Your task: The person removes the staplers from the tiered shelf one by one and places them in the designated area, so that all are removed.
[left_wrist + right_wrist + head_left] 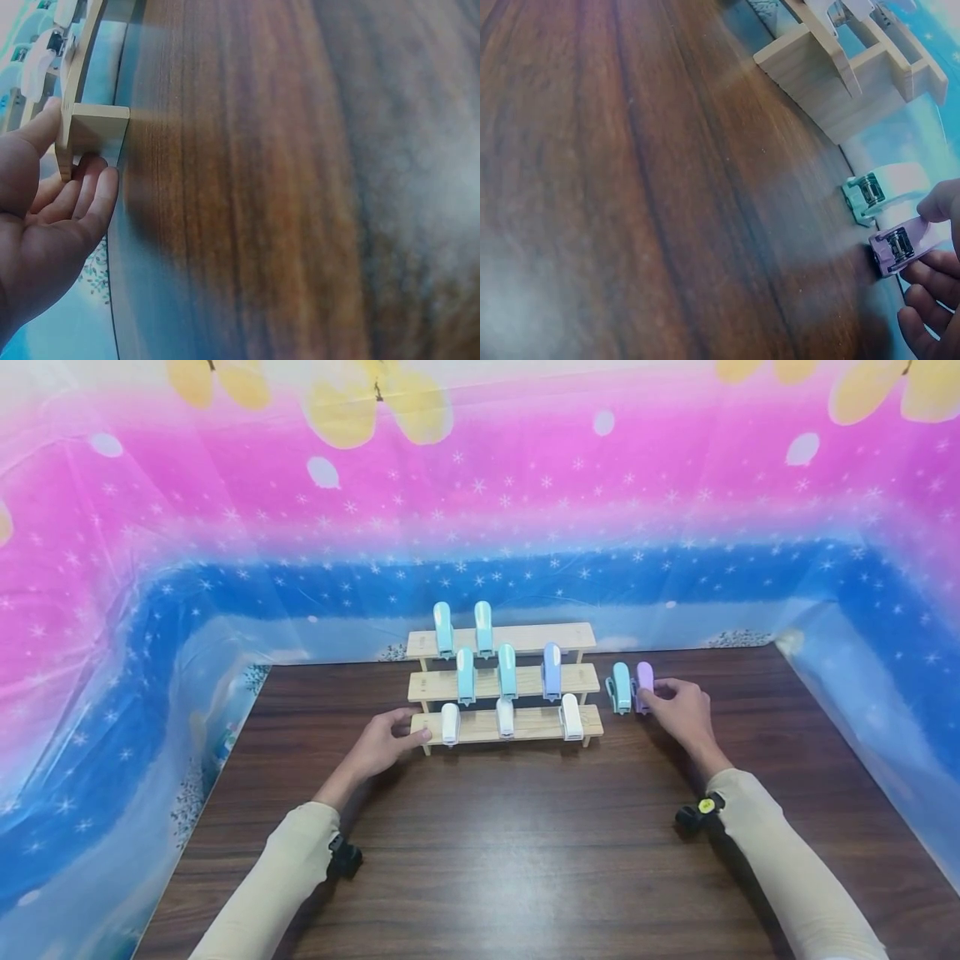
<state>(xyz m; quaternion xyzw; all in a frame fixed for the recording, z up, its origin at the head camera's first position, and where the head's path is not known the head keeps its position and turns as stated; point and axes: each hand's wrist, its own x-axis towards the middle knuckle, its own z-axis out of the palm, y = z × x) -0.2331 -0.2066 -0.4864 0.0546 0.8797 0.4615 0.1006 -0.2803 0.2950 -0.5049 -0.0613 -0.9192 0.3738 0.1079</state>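
Observation:
A wooden three-tier stand (pixel 517 681) bears several small staplers. My left hand (pixel 382 745) grips the left end of its lowest tier, thumb on top and fingers beneath; the left wrist view shows this board end (pixel 66 142) too. My right hand (pixel 684 714) pinches a purple stapler (pixel 643 681) between thumb and fingers, at the table right of the stand. Close beside it on the left is a mint stapler (pixel 620 687). In the right wrist view the metal front of the purple stapler (pixel 900 244) shows; part of the right hand is cut off there.
Two mint staplers (pixel 443 628) stand on the top tier. The middle tier holds two mint staplers (pixel 466 675) and a periwinkle stapler (pixel 552 670). Three white staplers (pixel 572 717) are on the lowest tier. A patterned cloth (pixel 480 543) rises behind the brown table (pixel 510 852).

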